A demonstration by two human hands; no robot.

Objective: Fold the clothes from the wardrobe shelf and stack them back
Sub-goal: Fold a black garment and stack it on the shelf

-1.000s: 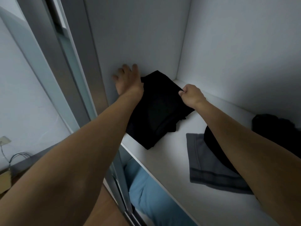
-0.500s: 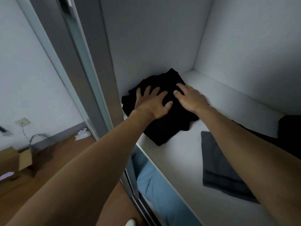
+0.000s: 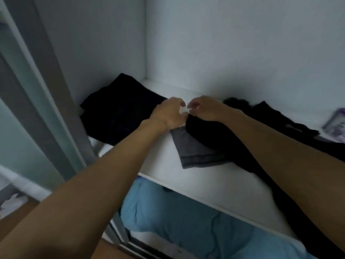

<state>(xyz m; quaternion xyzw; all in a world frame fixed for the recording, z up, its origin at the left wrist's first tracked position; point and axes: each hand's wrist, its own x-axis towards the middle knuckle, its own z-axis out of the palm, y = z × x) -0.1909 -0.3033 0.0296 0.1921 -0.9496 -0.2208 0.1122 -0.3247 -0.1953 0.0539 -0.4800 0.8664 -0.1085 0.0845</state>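
A folded black garment [image 3: 119, 113] lies in the left back corner of the white wardrobe shelf [image 3: 214, 186]. To its right, a grey garment [image 3: 194, 152] lies flat, partly covered by a loose black garment [image 3: 233, 146] that stretches right under my right forearm. My left hand [image 3: 169, 114] hovers at the grey garment's far corner with curled, spread fingers. My right hand [image 3: 203, 109] sits just over the loose black garment's near-left edge, fingers curled. The two hands nearly touch. Blur hides whether any cloth is pinched.
More dark cloth [image 3: 237, 101] is bunched at the back wall. A purple and white package [image 3: 336, 124] lies at the far right. Blue bedding [image 3: 177, 221] fills the compartment below. The sliding door frame [image 3: 46, 90] stands to the left.
Both hands lifted off the folded black garment and moved right to the grey and loose black garments. The view swung right with them.
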